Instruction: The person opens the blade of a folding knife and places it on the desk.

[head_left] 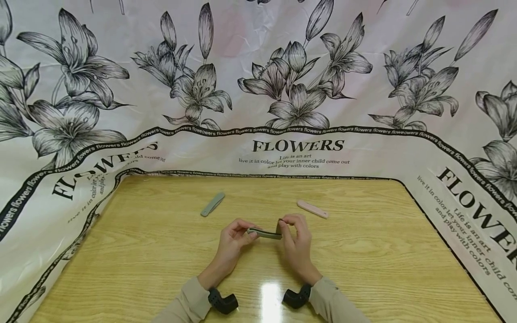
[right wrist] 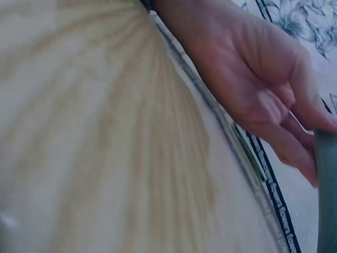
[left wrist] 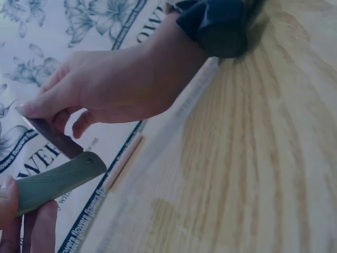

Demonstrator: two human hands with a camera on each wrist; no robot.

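Note:
In the head view, my left hand grips one end of a folding knife with a green handle. My right hand pinches its dark blade between thumb and fingers. The blade stands swung out at an angle from the handle's right end. From the left wrist, the green handle shows its pivot, with the blade rising from it toward the right fingertips. In the right wrist view, the left hand holds the handle at the image edge.
A grey-green folded knife lies on the wooden table beyond the left hand. Another folded knife, pink, lies beyond the right hand. A white flower-printed sheet borders the table at the back and sides.

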